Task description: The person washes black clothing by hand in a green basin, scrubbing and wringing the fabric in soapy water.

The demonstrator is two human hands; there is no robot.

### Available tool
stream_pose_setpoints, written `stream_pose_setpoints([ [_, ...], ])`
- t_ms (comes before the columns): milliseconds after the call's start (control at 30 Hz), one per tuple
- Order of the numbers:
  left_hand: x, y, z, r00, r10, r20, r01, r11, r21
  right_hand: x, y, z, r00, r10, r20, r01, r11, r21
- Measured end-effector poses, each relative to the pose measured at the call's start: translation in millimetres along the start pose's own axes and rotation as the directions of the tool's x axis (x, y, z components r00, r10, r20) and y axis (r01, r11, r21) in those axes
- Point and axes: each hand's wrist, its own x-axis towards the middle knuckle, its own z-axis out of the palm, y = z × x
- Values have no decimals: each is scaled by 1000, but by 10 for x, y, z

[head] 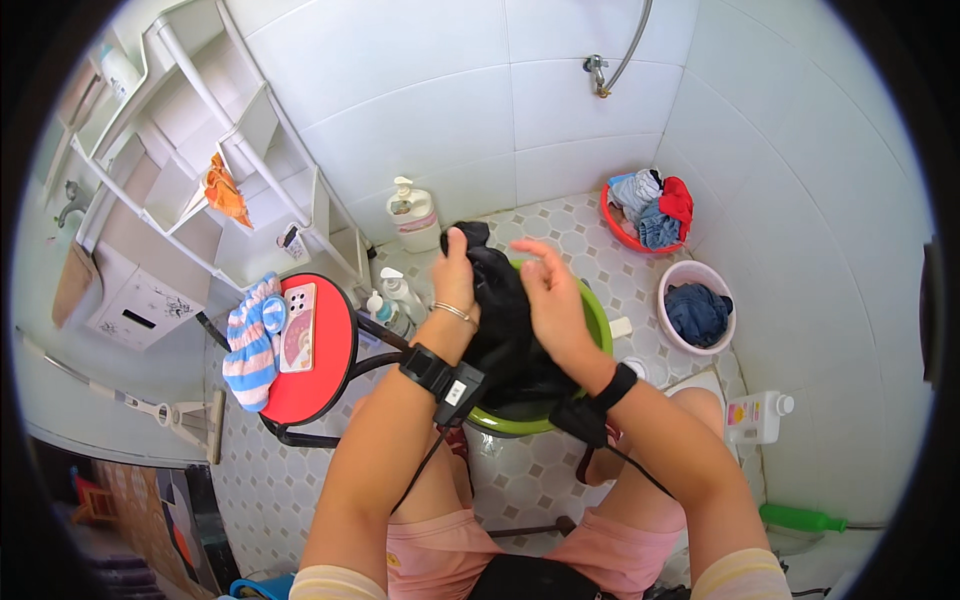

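Note:
A black wet-looking garment (501, 300) hangs from my left hand (454, 281), which grips its bunched upper end. My right hand (556, 309) is beside the cloth with its fingers apart; whether the palm touches the fabric is hard to tell. Below both hands stands a green basin (598, 319) on the floor between my feet. The garment's lower part hangs down into it, and dark cloth and my wrists hide most of the inside.
A red basin (616, 231) of clothes and a pale pink basin (665, 319) with dark blue cloth stand at right. At left, a red stool (330, 337) bears a phone (298, 330) and a striped towel (251, 352). Pump bottles (415, 217), a white jug (754, 417) and a shelf rack (247, 142) surround the floor.

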Motion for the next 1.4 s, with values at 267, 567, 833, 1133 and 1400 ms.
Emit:
stream_pose_setpoints([
  [267, -80, -488, 97, 928, -339, 158, 365, 913, -184, 90, 46, 131, 893, -448, -47, 335, 730, -596],
  [567, -114, -381, -107, 965, -258, 53, 257, 966, 37, 4, 218, 160, 989, -91, -115, 11, 828, -561],
  [833, -271, -258, 135, 968, -244, 57, 228, 952, 204, 102, 225, 14, 965, -202, -166, 60, 790, -611],
  [1133, 122, 249, 22, 888, -23, 460, 20, 1000, 11, 198, -171, -283, 762, 499, 412, -578, 812, 86],
  [1400, -318, 108, 141, 854, -363, 373, 307, 930, 204, 541, -271, -707, 921, 351, 168, -386, 774, 502],
])
